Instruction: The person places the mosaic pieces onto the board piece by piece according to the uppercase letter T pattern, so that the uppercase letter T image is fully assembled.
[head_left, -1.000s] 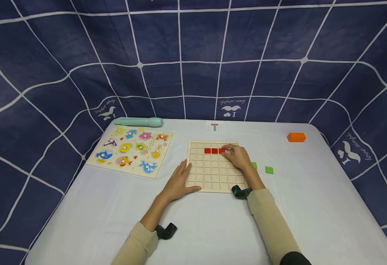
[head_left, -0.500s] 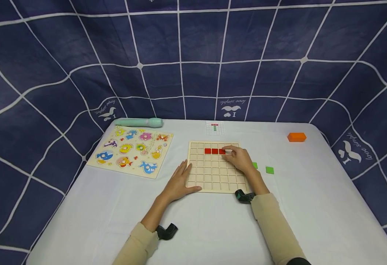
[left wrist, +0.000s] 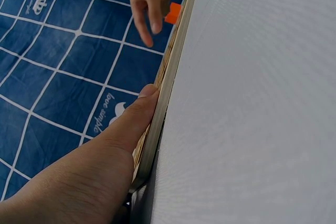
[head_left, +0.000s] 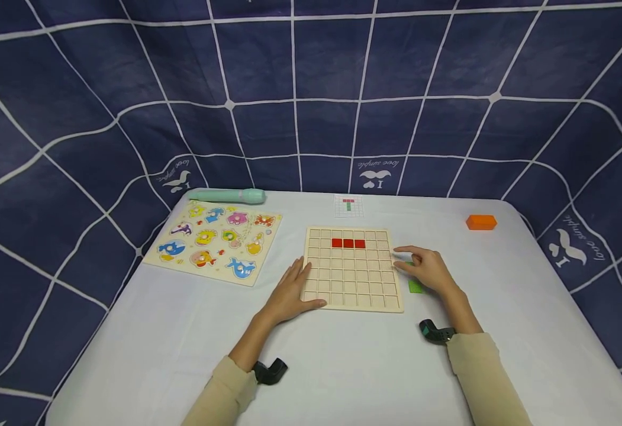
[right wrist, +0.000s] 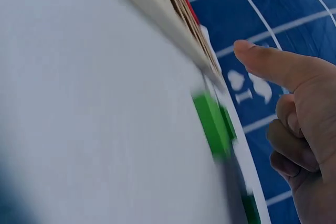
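A wooden grid board (head_left: 350, 285) lies on the white table, with three red square tiles (head_left: 348, 243) side by side in one of its far rows. My left hand (head_left: 286, 296) rests at the board's near left corner, fingers along the left side. In the left wrist view its thumb (left wrist: 137, 113) lies on the board's edge. Just off the right side hovers my right hand (head_left: 432, 273), thumb and index finger apart, nothing between them. Green square tiles (head_left: 415, 287) lie beneath it, partly hidden. The right wrist view shows a green tile (right wrist: 211, 124) near the board's corner (right wrist: 207, 66).
A pattern card (head_left: 348, 206) with a small red and green T lies behind the board. To the left are a sea-animal peg puzzle (head_left: 215, 242) and a mint-green stick-like object (head_left: 226, 196). An orange block (head_left: 481, 222) sits at the far right.
My right hand has let go of the rightmost red tile, leaving it in the grid, and has moved right and nearer, off the board to the green tiles. My left hand has stayed put.
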### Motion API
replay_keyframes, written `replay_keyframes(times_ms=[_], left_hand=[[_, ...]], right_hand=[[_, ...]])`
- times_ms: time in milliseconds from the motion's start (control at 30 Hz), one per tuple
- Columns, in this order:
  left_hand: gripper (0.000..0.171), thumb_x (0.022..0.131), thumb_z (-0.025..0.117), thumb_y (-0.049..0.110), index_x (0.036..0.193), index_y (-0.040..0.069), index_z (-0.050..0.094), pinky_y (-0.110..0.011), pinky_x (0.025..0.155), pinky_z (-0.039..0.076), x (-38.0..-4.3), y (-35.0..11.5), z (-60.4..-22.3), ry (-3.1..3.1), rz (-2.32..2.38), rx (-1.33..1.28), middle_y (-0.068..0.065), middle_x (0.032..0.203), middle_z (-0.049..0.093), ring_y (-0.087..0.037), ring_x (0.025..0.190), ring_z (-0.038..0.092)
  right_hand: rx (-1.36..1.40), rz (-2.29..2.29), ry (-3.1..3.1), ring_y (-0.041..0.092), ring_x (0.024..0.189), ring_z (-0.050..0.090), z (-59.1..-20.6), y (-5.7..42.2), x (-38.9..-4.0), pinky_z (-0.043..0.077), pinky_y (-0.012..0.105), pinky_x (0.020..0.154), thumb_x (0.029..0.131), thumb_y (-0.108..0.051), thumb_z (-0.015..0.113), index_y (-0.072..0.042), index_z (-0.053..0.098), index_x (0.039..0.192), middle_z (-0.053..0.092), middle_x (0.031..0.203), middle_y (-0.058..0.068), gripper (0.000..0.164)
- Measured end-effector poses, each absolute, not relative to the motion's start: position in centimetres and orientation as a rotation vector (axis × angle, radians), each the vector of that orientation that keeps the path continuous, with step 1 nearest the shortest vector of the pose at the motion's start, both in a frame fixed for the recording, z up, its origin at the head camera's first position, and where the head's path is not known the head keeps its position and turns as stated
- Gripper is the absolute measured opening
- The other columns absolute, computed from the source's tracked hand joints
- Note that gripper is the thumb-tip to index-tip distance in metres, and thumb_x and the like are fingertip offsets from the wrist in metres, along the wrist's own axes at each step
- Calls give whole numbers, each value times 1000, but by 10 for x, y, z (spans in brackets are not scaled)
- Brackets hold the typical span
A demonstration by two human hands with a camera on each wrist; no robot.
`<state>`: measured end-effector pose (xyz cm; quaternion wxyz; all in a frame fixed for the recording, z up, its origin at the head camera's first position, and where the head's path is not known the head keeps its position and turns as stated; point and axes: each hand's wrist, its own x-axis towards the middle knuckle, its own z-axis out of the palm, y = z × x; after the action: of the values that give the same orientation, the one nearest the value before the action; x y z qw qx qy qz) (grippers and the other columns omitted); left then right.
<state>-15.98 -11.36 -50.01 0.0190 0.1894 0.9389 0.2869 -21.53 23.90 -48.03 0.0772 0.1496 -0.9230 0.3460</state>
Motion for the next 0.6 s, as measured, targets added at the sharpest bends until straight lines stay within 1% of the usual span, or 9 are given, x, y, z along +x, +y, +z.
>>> replay_keyframes(times_ms=[233, 400, 600], left_hand=[[104, 71, 64, 65, 145, 2, 26, -38, 111, 10, -161, -114, -499, 2914, 886, 590, -14, 153, 10, -26, 140, 5], [105, 71, 64, 65, 145, 2, 25, -37, 112, 8, -161, -114, -499, 2900, 887, 590, -13, 153, 9, -23, 140, 3], [104, 71, 65, 64, 145, 2, 24, -36, 112, 8, -161, -114, -499, 2892, 889, 594, -13, 153, 9, -22, 140, 2]], right_hand=[[391, 995, -2773, 10, 45, 27, -480, 268, -202, 24, 27, 41, 76, -29, 77, -14, 70, 106, 31, 50, -6, 34], [391, 988, -2779, 10, 45, 28, -482, 273, -201, 24, 26, 42, 76, -30, 76, -13, 69, 106, 33, 50, -6, 35], [353, 974, -2850, 11, 46, 29, -488, 275, -202, 24, 26, 43, 76, -33, 75, -10, 68, 109, 34, 51, -4, 40]])
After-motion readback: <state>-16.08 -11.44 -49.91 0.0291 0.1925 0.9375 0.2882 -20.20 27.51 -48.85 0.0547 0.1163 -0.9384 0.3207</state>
